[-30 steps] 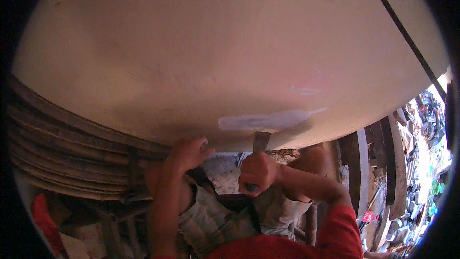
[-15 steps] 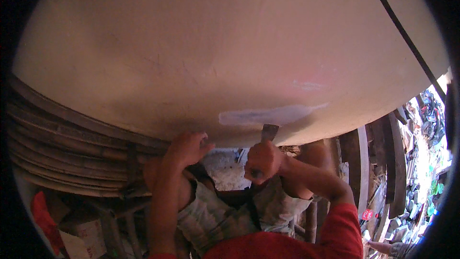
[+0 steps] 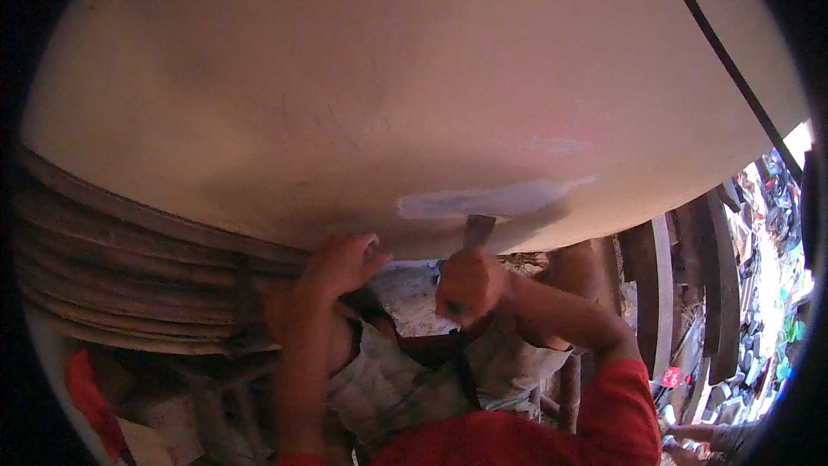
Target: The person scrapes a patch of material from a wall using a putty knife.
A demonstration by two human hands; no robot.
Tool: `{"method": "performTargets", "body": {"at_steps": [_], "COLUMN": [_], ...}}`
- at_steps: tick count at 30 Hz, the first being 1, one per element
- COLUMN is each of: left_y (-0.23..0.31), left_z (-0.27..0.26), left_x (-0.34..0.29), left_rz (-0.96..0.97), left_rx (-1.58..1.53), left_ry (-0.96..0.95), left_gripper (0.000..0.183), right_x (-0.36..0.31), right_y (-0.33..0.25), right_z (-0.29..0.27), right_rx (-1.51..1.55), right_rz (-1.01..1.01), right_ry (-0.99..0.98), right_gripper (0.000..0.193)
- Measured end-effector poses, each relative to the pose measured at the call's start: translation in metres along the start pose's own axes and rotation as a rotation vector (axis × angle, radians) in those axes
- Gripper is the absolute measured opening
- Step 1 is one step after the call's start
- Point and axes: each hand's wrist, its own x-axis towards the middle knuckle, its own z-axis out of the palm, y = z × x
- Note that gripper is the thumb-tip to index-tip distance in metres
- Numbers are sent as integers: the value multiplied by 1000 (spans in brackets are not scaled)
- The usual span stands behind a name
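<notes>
- Head view: right fingers [image 3: 466,274] closed around a scraper [image 3: 479,229].
- Above them, a whitish patch [image 3: 496,199] on the pale curved surface [image 3: 388,60].
- Left fingers [image 3: 352,247] half-curled, loosely parted.

Dressed in a red shirt [image 3: 492,442], with a short right sleeve [image 3: 617,401]. Beyond the shirt, clad in pale grey-green shorts [image 3: 392,393], seemingly mottled, with a dark strip [image 3: 467,373] near the middle. Bare at left hand [image 3: 336,264] and right hand [image 3: 470,283].
</notes>
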Motion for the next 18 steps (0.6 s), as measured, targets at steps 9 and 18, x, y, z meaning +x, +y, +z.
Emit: {"method": "performTargets", "body": {"at_steps": [9, 18], "left_y": [1, -7], "left_z": [5, 3], "left_x": [3, 5], "left_rz": [-3, -2], "left_rx": [-36, -37], "left_ry": [-14, 6], "left_gripper": [45, 46], "right_x": [-16, 15], "right_y": [11, -29], "right_z": [1, -24], "right_rx": [4, 93], "right_rz": [34, 36], "right_ry": [14, 82], "right_gripper": [16, 15]}}
